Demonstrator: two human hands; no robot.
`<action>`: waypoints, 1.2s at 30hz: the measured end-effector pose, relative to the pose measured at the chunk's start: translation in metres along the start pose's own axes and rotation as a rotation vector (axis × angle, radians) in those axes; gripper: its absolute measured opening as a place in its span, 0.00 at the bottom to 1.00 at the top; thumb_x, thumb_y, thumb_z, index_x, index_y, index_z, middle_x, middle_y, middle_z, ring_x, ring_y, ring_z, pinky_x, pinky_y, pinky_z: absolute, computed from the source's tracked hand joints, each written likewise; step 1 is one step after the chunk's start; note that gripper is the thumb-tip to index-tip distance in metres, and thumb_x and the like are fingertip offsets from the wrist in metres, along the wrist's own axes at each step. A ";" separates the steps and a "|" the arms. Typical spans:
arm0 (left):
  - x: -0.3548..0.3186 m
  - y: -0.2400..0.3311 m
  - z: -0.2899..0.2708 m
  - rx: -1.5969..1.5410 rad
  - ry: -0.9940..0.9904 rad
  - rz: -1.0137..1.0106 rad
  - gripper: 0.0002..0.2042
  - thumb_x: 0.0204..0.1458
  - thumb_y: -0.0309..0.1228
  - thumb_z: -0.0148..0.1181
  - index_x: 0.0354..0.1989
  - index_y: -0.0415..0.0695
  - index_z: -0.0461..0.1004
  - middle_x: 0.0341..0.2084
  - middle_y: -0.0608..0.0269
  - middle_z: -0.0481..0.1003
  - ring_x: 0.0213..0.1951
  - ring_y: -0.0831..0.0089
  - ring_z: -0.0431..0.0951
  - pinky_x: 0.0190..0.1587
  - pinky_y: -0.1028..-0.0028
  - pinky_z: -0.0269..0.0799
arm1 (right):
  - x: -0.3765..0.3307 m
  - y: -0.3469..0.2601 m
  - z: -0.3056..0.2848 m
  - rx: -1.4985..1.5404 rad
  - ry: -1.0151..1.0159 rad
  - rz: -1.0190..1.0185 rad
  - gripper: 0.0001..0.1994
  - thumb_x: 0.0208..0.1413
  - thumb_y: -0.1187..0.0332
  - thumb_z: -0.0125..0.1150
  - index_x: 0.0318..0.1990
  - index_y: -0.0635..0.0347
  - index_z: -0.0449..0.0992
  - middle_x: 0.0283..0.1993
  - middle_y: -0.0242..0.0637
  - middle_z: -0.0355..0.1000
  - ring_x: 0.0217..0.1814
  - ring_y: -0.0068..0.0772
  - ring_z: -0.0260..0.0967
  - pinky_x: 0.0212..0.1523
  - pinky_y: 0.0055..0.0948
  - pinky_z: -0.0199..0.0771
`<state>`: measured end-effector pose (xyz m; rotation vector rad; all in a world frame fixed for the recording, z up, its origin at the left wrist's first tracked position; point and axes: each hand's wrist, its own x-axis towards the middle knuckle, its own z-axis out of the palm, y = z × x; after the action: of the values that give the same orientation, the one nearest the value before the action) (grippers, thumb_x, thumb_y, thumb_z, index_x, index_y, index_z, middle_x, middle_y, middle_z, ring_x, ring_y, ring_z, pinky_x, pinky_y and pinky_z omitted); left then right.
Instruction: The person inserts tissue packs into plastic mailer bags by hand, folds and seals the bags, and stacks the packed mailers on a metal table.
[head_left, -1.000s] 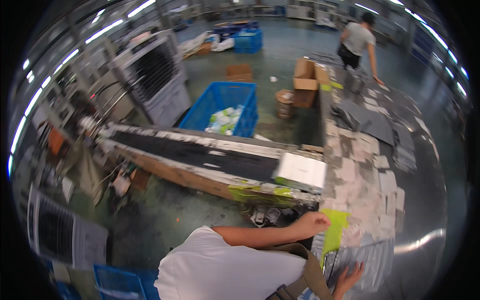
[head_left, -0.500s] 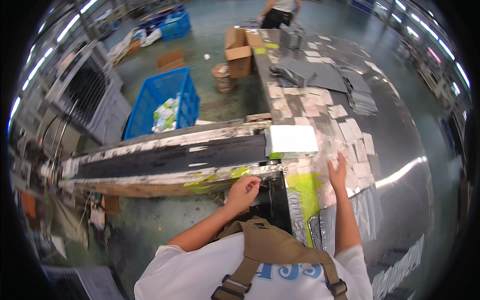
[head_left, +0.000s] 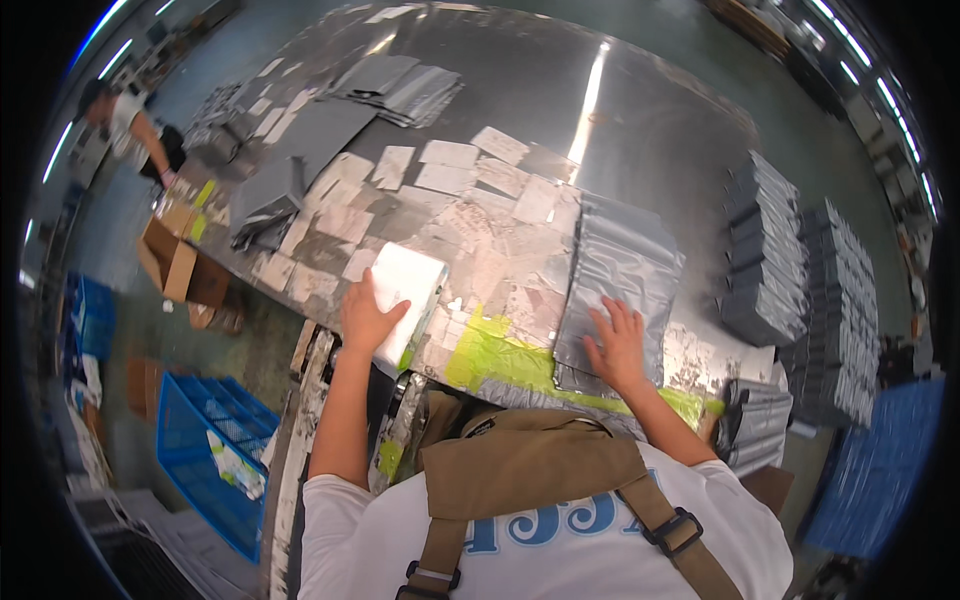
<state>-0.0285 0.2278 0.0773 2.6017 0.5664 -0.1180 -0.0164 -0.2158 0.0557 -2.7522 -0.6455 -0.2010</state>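
Note:
My left hand (head_left: pixel 370 318) is closed over the left side of a white rectangular package (head_left: pixel 412 275), its thumb lying across the top. The package rests on the worktable (head_left: pixel 480 225) beside the end of the conveyor, with a bit of green on its near right edge. My right hand (head_left: pixel 618 348) lies with fingers spread on a flat stack of grey plastic bags (head_left: pixel 625 250) at the table's near side. Its fingertips touch the top bag, and nothing is gripped.
Piles of folded grey bags (head_left: pixel 765 255) stand at the right. More grey plastic sheets (head_left: pixel 395 88) lie at the far left of the table. A blue crate (head_left: pixel 205 470), a cardboard box (head_left: pixel 185 262) and another person (head_left: pixel 135 135) are at the left. Yellow-green tape (head_left: pixel 485 350) covers the near edge.
My view has turned right toward the table. The left hand has gone from above the conveyor's edge onto the white package. The right hand has come down onto the grey bags.

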 end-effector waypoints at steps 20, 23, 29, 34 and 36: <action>-0.048 0.168 0.077 -1.062 -0.183 0.183 0.13 0.56 0.25 0.56 0.49 0.32 0.71 0.38 0.59 0.80 0.37 0.77 0.78 0.35 0.80 0.73 | 0.045 -0.072 0.030 0.962 -0.080 0.143 0.43 0.47 0.58 0.68 0.67 0.62 0.50 0.66 0.56 0.51 0.69 0.52 0.49 0.67 0.40 0.54; -0.050 0.175 0.080 -1.018 0.180 0.332 0.19 0.57 0.28 0.57 0.55 0.32 0.67 0.46 0.58 0.76 0.46 0.73 0.75 0.43 0.75 0.72 | 0.036 -0.066 0.035 1.049 -0.028 0.116 0.42 0.47 0.65 0.68 0.68 0.57 0.50 0.64 0.51 0.54 0.69 0.48 0.51 0.66 0.41 0.56; -0.060 0.144 0.073 -0.815 0.115 -0.133 0.40 0.53 0.31 0.62 0.67 0.34 0.41 0.57 0.45 0.63 0.56 0.61 0.66 0.57 0.63 0.64 | -0.010 -0.039 -0.008 1.560 -0.001 0.333 0.44 0.49 0.78 0.64 0.71 0.54 0.43 0.71 0.42 0.45 0.69 0.42 0.53 0.69 0.41 0.49; -0.095 0.205 0.120 -0.882 -0.362 0.364 0.39 0.54 0.30 0.62 0.69 0.37 0.44 0.60 0.47 0.61 0.56 0.63 0.68 0.56 0.67 0.66 | -0.049 -0.003 -0.042 1.602 -0.031 0.405 0.42 0.51 0.75 0.63 0.70 0.58 0.44 0.69 0.44 0.53 0.66 0.37 0.58 0.65 0.34 0.59; -0.101 0.229 0.121 -1.025 -0.494 0.505 0.35 0.55 0.29 0.59 0.68 0.38 0.48 0.62 0.49 0.59 0.57 0.65 0.68 0.55 0.69 0.68 | -0.065 0.011 -0.039 1.465 0.080 0.480 0.40 0.51 0.76 0.63 0.70 0.61 0.46 0.64 0.45 0.60 0.64 0.36 0.60 0.62 0.33 0.63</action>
<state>-0.0242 -0.0502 0.0868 1.5479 -0.2014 -0.2207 -0.0717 -0.2645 0.0763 -1.3733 0.0126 0.2107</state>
